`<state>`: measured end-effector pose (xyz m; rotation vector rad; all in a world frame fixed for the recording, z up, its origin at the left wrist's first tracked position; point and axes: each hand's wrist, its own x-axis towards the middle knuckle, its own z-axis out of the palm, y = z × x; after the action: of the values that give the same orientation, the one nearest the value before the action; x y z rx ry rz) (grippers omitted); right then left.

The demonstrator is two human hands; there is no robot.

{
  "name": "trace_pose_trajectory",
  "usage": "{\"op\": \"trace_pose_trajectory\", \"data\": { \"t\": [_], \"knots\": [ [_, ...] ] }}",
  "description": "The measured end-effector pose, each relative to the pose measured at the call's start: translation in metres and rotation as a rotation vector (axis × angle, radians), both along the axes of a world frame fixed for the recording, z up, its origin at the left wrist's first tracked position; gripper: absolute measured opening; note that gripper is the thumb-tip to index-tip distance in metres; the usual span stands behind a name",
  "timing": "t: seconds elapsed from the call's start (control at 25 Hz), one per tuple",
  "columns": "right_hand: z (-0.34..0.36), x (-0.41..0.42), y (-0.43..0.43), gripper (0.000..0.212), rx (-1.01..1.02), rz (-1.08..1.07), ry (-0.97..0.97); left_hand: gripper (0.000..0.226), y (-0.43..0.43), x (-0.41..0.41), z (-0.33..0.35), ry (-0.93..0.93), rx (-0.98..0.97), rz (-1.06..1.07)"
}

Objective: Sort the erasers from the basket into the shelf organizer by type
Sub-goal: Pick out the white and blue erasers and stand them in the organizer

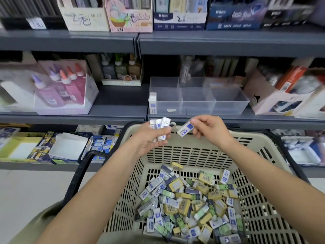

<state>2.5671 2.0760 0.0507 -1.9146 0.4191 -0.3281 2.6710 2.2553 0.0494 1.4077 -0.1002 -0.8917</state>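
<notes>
Middle of the frame: the person's left hand (pixel 149 140) is curled round a little bundle of white-and-blue erasers (pixel 161 125), standing more or less upright in the fist. The right hand (pixel 211 131) pinches a single eraser (pixel 184 129) of the same type by its upper end, long axis slanting down toward the left hand, just beside the bundle but not touching. Both hover over the far rim of the basket (pixel 193 155), where the mixed pile (pixel 190 205) of yellow, green and blue ones waits. The clear shelf organizer (pixel 226 104) sits straight above in the frame, its left compartment nearest the left hand. One matching eraser (pixel 152 103) stands at its left wall, inside or outside is hard to say. Probably the bundle goes there.
</notes>
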Motion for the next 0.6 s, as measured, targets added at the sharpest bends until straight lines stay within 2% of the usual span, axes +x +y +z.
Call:
{"op": "trace_pose_trajectory", "data": {
  "t": [0.08, 0.2, 0.44, 0.6],
  "knots": [
    [0.008, 0.012, -0.001, 0.014, -0.070, 0.004, 0.011, 0.013, -0.001, 0.010, 0.011, -0.011, -0.074, 0.080],
    [0.022, 0.037, 0.000, 0.011, -0.044, 0.010, -0.027, 0.013, -0.002, 0.026, 0.020, -0.032, -0.185, 0.207],
    [0.052, 0.114, -0.011, 0.014, -0.141, -0.107, -0.153, 0.032, -0.005, 0.045, 0.004, -0.157, -0.212, 0.418],
    [0.044, 0.161, -0.005, 0.015, -0.233, -0.116, -0.082, 0.039, -0.006, 0.052, -0.003, -0.148, -0.256, 0.442]
  ]
}}
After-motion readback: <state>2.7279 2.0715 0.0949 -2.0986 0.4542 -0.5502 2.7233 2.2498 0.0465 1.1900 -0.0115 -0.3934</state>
